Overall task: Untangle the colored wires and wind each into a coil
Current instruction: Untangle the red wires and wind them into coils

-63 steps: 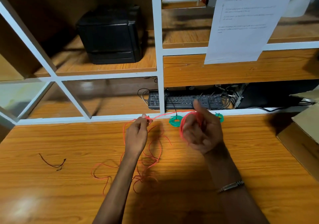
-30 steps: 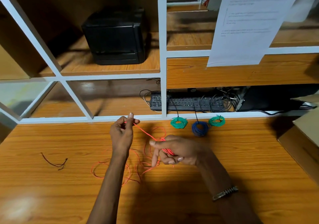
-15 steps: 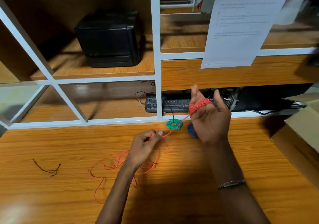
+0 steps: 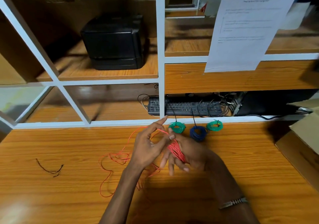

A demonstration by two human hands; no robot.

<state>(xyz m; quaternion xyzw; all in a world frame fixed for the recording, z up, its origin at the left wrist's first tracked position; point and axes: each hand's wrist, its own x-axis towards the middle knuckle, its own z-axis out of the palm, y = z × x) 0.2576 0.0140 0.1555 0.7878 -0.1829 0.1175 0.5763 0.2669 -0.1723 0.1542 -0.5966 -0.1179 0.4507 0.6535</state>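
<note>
— Red wire (image 4: 176, 150) first: where do we have it?
— Wound in several turns round the fingers of our right hand (image 4: 188, 154), which serves as the grip here; those fingers are spread and fairly straight, with the turns lying across them. The rest of the wire trails off to the left of the grip in loose loops on the counter (image 4: 51, 146).
— And our left hand (image 4: 148, 146)?
— Just left of the grip, touching it. A strand of the red wire passes by its fingers, index finger pointing up and away; we cannot tell whether it pinches the strand.
— What sits beyond the grip?
— Three finished coils in a row near the back edge of the counter: a green coil (image 4: 177, 127) just beyond our fingertips, a blue coil (image 4: 198, 132) to its right, and a second green coil (image 4: 214, 125) further right.
— Anything else?
— A short dark wire scrap (image 4: 50, 168) well to the left of the grip, and a keyboard (image 4: 184, 108) on the shelf behind the coils.
</note>
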